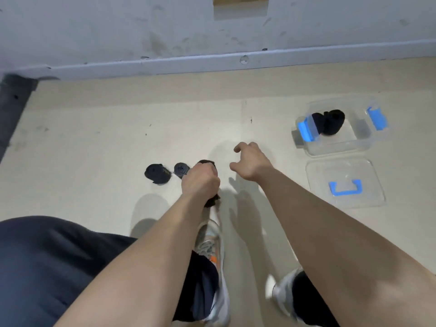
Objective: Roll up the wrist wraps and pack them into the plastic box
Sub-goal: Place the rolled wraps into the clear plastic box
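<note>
Pale floor (94, 138) under you, scuffed grey wall (118, 27) beyond. Your left hand (200, 182) is clenched round one black wrist wrap (213, 201). Your right hand (250, 164) hovers beside it, fingers loose, holding nothing. Two rolled wraps lie left of your fist: the outer roll (157, 173) and the inner roll (181, 169). One clear plastic box (342, 149) sits off right with dark wraps (329, 122) inside and its single lid (368, 197) beside it.

the pale floor (94, 138) carries a clear box (354, 147), its lid (330, 171) and two rolled wraps (157, 173).

Navy shorts (47, 256), grey sneakers (208, 245) w/ orange.
</note>
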